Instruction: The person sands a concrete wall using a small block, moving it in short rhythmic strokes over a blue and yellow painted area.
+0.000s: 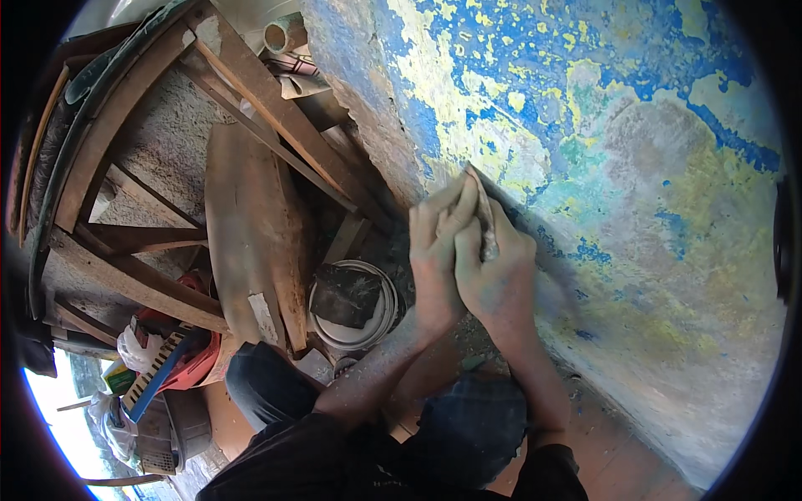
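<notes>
Both my hands meet at the wall (626, 206), where blue, yellow and green paint is patchy and flaked. My right hand (501, 263) is closed around a thin, pale, dusty tool (485, 216), perhaps a scraper, whose tip points up against the wall. Pressed close beside it, my left hand (438, 232) has its fingers on the tool near the tip. The kind of tool cannot be told, since the fingers hide much of it. Pale dust and paint flecks cover both hands and forearms.
A round bucket (390, 313) with a dark flat piece (346, 294) on top stands below left of my hands. Wooden frame beams (269, 106) and a large board (241, 219) lean at the left. A red container (194, 363) holds assorted items. Debris lies along the wall's foot.
</notes>
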Demonstrator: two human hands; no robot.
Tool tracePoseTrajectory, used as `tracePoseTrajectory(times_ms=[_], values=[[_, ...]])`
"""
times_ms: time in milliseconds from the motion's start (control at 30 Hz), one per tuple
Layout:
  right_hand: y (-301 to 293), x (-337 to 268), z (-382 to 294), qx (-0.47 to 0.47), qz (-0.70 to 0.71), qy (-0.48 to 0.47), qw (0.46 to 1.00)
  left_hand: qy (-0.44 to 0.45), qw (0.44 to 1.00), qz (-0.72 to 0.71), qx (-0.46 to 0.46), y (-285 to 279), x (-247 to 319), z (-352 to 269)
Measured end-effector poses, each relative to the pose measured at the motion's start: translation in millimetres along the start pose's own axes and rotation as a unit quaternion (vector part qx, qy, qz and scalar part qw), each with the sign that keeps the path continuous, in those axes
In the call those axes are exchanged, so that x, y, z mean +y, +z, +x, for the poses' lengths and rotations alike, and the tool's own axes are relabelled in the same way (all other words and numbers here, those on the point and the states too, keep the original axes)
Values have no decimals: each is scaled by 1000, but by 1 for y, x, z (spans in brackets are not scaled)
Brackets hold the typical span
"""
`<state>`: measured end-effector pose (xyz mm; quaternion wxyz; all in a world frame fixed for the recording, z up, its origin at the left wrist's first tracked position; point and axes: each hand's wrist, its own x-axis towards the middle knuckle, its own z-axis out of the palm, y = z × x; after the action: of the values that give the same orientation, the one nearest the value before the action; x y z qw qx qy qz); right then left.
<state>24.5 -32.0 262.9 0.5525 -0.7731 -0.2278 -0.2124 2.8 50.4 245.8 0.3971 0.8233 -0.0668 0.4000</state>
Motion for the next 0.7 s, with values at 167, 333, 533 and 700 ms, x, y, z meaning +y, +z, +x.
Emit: tracePoseTrajectory(times_ms=[167,333,533,700], values=[[-5,-5,-3,-72,-47,5,996,-14,1000,4,-8,-2,-1,-11],[-3,-6,3,-65,-8,28,997,-12,999,19,37,1,-3,-3],[2,0,-2,-23,-55,4,998,-9,999,48,15,-2,-7,-1],[0,-8,-7,-65,-30,59,996,-27,999,42,3,-9,-5,-9]])
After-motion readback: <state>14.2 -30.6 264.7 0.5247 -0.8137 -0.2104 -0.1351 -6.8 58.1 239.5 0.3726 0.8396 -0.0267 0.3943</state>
